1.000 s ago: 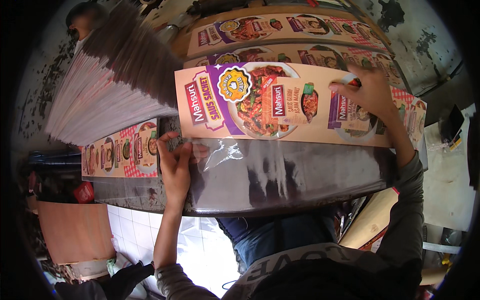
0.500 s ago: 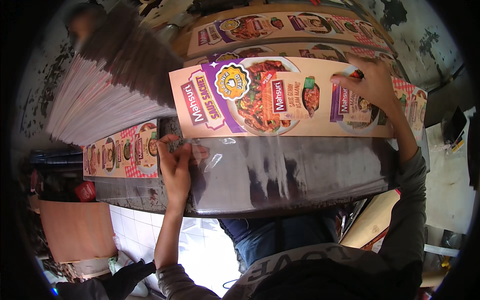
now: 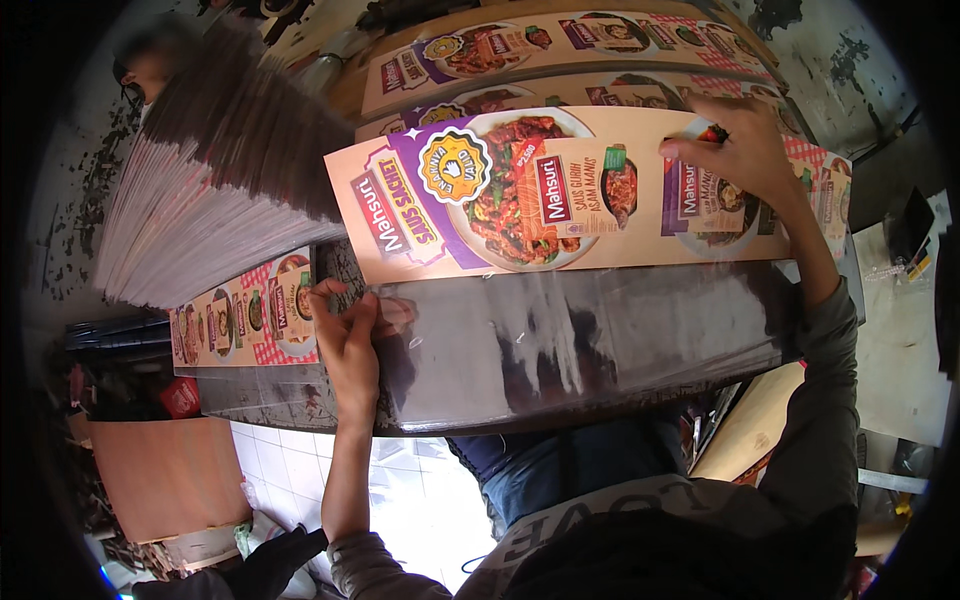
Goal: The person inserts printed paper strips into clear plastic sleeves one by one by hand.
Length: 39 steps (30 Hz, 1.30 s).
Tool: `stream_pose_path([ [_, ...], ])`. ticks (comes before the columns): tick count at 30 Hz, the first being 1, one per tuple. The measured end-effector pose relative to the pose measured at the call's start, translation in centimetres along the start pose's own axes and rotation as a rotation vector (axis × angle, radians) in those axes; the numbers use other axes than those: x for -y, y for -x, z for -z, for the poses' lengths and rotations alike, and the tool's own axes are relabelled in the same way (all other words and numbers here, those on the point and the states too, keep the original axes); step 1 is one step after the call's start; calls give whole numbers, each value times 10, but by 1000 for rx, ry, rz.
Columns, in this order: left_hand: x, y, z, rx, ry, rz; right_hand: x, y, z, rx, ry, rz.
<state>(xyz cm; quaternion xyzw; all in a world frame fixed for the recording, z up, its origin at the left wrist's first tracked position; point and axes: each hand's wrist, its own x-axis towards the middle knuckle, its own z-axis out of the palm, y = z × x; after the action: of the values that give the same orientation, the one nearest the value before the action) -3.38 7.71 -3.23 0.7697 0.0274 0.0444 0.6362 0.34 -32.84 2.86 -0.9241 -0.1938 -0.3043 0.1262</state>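
The left hand (image 3: 352,335) pinches the near-left corner of the printed food-label sheet (image 3: 560,195) lying on the dark glossy table (image 3: 600,330), while the right hand (image 3: 740,150) presses open-fingered on its far-right part, beside a tall sheet stack (image 3: 210,190).

Tall fanned stack of printed sheets (image 3: 215,190) at left, 2 more printed strips (image 3: 560,45) behind, brown board (image 3: 165,475) and white tiled floor (image 3: 290,470) below.
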Motion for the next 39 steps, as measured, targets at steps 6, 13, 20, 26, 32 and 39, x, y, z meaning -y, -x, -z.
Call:
stream_pose_path([
  [6, -10, 2, -8, 1, 40, 9, -6, 3, 2, 28, 36, -37],
  [13, -8, 2, -4, 6, -9, -4, -1, 1, 6, 60, 6, -84],
  [20, -10, 1, -6, 38, -7, -1, -5, 3, 8, 109, -16, -52],
  [26, -9, 2, -5, 49, 1, 10, -3, 5, 8, 20, -47, -17],
  [32, -9, 2, -4, 59, 26, 16, -5, 4, 11, -9, -15, -3],
  [39, -8, 2, -6, 40, 56, 6, -4, 2, 9, 75, 17, -27],
])
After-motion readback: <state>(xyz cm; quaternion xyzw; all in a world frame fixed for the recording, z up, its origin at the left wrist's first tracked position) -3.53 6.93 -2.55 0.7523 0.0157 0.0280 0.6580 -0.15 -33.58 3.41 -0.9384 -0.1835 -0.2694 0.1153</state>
